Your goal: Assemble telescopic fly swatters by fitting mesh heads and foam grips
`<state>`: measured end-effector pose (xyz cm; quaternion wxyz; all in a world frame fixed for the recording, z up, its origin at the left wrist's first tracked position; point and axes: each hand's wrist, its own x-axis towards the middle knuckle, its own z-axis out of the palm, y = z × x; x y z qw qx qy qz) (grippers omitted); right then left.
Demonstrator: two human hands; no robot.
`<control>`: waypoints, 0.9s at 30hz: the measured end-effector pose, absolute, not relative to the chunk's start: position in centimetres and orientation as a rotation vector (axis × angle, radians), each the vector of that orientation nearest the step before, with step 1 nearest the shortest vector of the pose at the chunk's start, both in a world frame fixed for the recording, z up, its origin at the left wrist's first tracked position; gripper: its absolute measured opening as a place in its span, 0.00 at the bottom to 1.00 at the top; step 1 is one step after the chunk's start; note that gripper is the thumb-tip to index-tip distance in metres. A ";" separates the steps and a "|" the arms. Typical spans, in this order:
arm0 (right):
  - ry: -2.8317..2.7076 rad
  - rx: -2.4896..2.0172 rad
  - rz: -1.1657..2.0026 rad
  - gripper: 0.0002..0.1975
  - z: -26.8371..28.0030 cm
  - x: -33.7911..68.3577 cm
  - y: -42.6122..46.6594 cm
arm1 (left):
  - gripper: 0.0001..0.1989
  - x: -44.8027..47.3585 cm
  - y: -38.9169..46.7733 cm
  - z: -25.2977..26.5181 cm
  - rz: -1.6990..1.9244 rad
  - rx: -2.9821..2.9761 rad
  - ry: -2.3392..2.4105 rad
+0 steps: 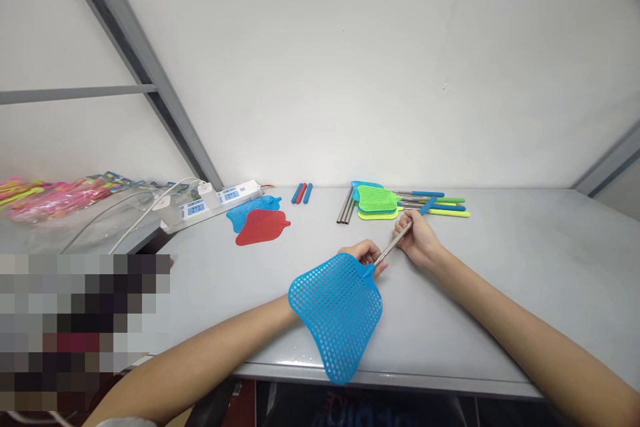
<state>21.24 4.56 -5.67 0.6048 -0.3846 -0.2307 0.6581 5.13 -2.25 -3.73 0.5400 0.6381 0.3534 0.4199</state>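
Observation:
A blue fly swatter (340, 313) is held slantwise above the table's front part, its perforated head toward me and its blue grip pointing away to the right. My right hand (419, 240) is closed around the metal shaft just below the grip. Near the neck, where shaft meets head, the curled fingers of my left hand (364, 251) close on the swatter, partly hidden behind its head. Past my right hand lies a pile of fly swatters (377, 200) with green, yellow and blue heads and grips.
Beside the pile lie several bare metal rods (345, 205). Farther left are three loose grips (301, 193), a red swatter head (263, 227) and a blue swatter head (249, 212). A power strip (215, 203) with plugs and cables sits near bagged colourful items (65, 200). A wall stands behind.

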 end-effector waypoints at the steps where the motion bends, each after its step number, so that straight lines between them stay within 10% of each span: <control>1: -0.528 -0.891 1.507 0.14 -5.6 21.4 4.7 | 0.05 5.3 -2.0 -4.1 0.938 1.390 0.792; 18: -0.406 -0.834 1.245 0.15 -3.9 26.8 7.0 | 0.38 4.2 -0.5 -4.1 0.735 0.613 0.500; 27: -0.314 -0.773 1.128 0.14 -3.7 27.5 7.0 | 0.16 5.0 -0.9 -4.9 0.861 0.745 0.567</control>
